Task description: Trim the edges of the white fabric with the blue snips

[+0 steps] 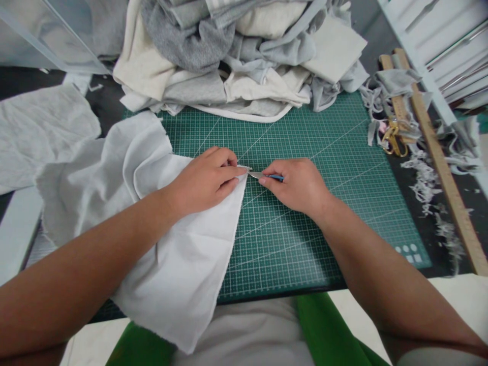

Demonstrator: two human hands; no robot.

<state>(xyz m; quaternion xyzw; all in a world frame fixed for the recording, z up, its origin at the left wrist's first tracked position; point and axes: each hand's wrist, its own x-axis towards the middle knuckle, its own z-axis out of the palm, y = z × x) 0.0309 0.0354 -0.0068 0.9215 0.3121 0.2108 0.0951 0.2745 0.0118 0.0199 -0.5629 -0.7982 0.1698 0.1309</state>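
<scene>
At the far left we see a loose grey cloth piece point(41, 132) lying on the desk point(438, 213), apart from the work. Next comes the white fabric point(183, 264), spread partly over the green cutting mat point(305, 152) and hanging off the near edge toward our lap. It looks light, thin and limp, with soft folds and a slightly frayed edge, so we judge it will slide and bunch unless pinned flat close to the working point. Our left hand point(204, 180) does just that: it lies palm down on the fabric's upper right corner, fingers curled and pinching the edge. Just beside it, our right hand point(299, 185) is closed around a small blue-handled cutting tool point(267, 176), its metal tip at the fabric's corner. Behind both, a heap of grey and cream garments point(244, 56) covers the mat's far edge. To the right lie gold scissors point(392, 140), fabric scraps point(427, 178) and a wooden ruler point(442, 168).
</scene>
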